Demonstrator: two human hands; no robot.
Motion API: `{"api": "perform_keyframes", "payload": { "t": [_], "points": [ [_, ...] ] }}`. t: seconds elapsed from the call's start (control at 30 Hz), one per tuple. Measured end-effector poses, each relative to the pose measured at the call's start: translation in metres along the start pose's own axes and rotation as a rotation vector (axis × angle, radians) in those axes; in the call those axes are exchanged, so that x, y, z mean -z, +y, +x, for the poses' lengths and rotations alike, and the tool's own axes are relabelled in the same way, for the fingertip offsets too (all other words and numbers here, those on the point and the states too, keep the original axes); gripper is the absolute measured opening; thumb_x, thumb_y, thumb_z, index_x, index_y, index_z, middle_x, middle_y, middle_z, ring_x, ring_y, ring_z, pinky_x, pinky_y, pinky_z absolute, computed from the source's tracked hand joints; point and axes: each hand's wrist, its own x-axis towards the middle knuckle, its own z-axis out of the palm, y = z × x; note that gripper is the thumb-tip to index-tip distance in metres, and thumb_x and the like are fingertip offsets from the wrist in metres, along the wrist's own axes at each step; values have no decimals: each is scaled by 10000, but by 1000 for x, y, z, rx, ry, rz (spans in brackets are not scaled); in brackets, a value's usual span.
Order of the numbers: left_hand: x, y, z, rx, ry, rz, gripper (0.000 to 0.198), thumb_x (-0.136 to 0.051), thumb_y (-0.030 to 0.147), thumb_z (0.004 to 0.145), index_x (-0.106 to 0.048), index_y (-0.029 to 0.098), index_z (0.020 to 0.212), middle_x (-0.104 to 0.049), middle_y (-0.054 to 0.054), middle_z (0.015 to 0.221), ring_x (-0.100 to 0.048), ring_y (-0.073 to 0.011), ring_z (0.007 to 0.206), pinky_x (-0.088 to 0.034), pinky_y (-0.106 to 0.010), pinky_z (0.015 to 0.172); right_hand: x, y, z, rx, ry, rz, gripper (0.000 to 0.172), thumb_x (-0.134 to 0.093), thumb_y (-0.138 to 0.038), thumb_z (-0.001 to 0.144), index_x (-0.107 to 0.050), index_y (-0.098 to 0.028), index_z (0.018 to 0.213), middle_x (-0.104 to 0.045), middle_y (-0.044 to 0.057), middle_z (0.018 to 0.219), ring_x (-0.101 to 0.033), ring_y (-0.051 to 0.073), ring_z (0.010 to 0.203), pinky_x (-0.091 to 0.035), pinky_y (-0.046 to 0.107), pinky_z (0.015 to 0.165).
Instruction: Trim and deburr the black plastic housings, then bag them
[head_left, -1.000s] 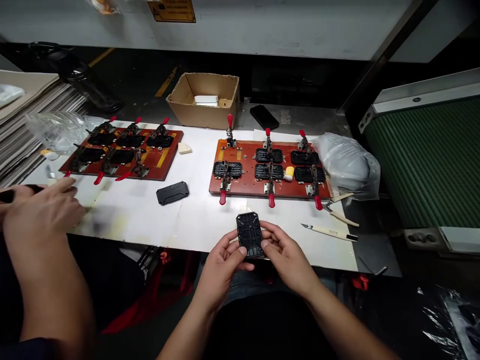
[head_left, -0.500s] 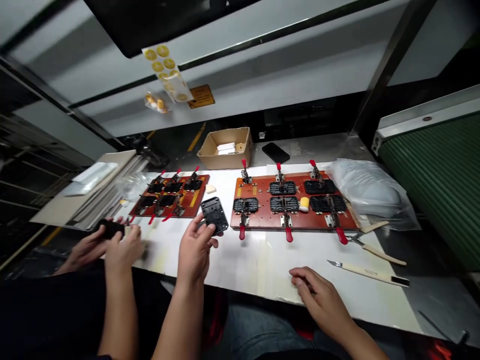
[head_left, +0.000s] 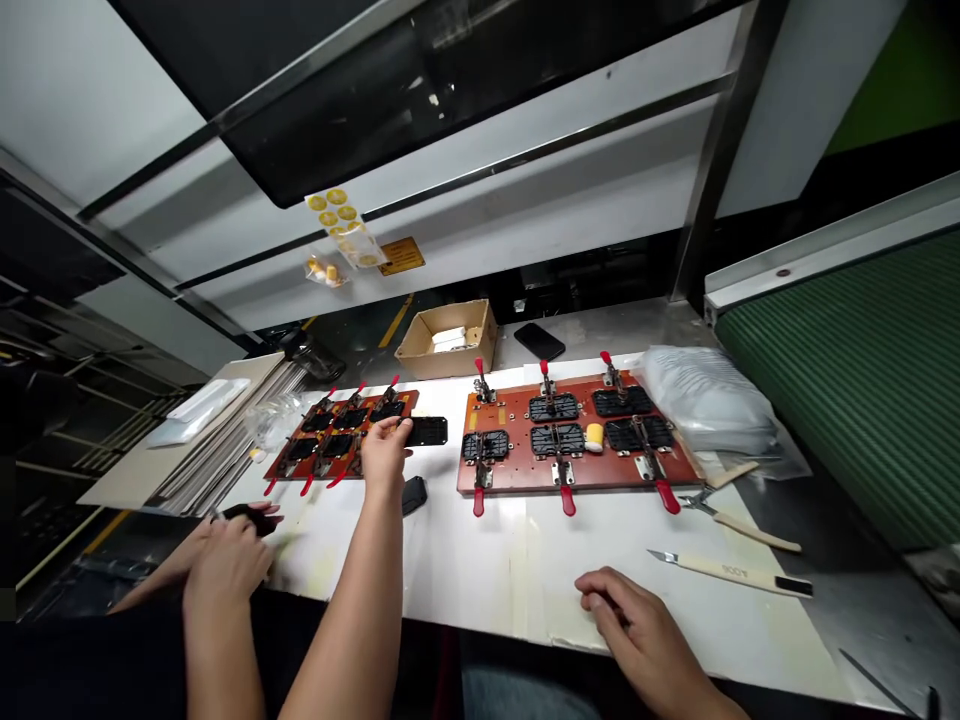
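My left hand [head_left: 386, 452] pinches a flat black plastic plate [head_left: 429, 431] by its left end, above the white sheet between the two red-brown fixture boards. Below it, a second black plastic part [head_left: 414, 495] lies on the sheet, partly behind my wrist. My right hand [head_left: 619, 610] rests at the sheet's front edge, fingers loosely curled, with nothing visible in them. The right fixture board [head_left: 525, 475] carries several black plates under red-handled toggle clamps, and a small yellow-and-white roll [head_left: 594, 438]. On the left fixture board [head_left: 409, 402] are more clamped black plates.
A co-worker's hands [head_left: 232, 550] hold a dark piece at the left. A craft knife [head_left: 735, 573] and cream-handled pliers [head_left: 750, 528] lie at right, near a plastic-wrapped stack [head_left: 712, 405]. Behind are a cardboard box [head_left: 450, 365] and a black phone [head_left: 540, 341].
My left hand has risen slightly, and its plate now lies flatter. A black part now shows on the sheet below it. My right hand stays put; the head view has tilted up.
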Motion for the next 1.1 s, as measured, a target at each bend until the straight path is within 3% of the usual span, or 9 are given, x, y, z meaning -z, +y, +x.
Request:
{"api": "perform_keyframes", "payload": {
  "t": [0.1, 0.23, 0.33, 0.57, 0.73, 0.93, 1.1],
  "points": [
    [-33, -6, 17, 73, -140, 95, 269, -687, 341, 982, -634, 134, 1145, -655, -32, 939, -617, -122, 698, -544, -240, 594, -2, 0, 0, 9, 16, 7, 249, -435, -377, 1039, -663, -280, 1062, -708, 26, 962, -697, 180, 876, -566, 286, 797],
    [-80, -17, 22, 136, -283, 249, 287, -670, 370, 995, -639, 130, 1151, -670, -47, 976, -653, -147, 763, -596, -292, 675, -4, 1, 1, 31, 23, -2, 258, -421, -373, 1036, -659, -273, 1040, -704, 34, 938, -693, 191, 845, -565, 301, 768],
    [-101, -20, 25, 112, -349, 370, 294, -674, 372, 991, -644, 128, 1152, -679, -64, 1028, -674, -172, 840, -612, -335, 747, -7, 5, 3, 47, 30, 4, 279, -394, -376, 1040, -652, -267, 1043, -697, 44, 934, -685, 197, 840, -554, 316, 771],
    [-105, -23, 37, -75, -404, 671, 403, -713, 431, 949, -630, 155, 1231, -649, -101, 1208, -647, -255, 1076, -555, -482, 973, -20, 16, 4, 49, 89, 37, 299, -382, -391, 1033, -648, -257, 1001, -670, 37, 892, -649, 184, 793, -501, 306, 716],
    [-116, -28, 45, -111, -444, 758, 469, -719, 435, 940, -594, 167, 1305, -610, -119, 1297, -629, -273, 1121, -535, -504, 1005, -18, 17, 5, 39, 45, 21, 288, -379, -364, 1032, -640, -245, 1012, -667, 42, 912, -638, 172, 803, -484, 292, 725],
    [-117, -26, 47, -103, -467, 650, 405, -712, 403, 954, -619, 156, 1261, -636, -109, 1245, -649, -253, 1075, -567, -475, 961, -19, 17, 6, 43, 81, 15, 264, -387, -337, 1016, -636, -252, 987, -655, 28, 871, -627, 159, 764, -482, 272, 708],
    [-120, -4, 61, -126, -440, 410, 389, -609, 432, 1020, -593, 152, 1290, -652, -101, 1188, -672, -208, 961, -609, -383, 822, -28, 25, 7, 68, 157, 14, 242, -401, -302, 990, -630, -254, 928, -645, 20, 805, -621, 154, 703, -479, 251, 653]
  ]
}}
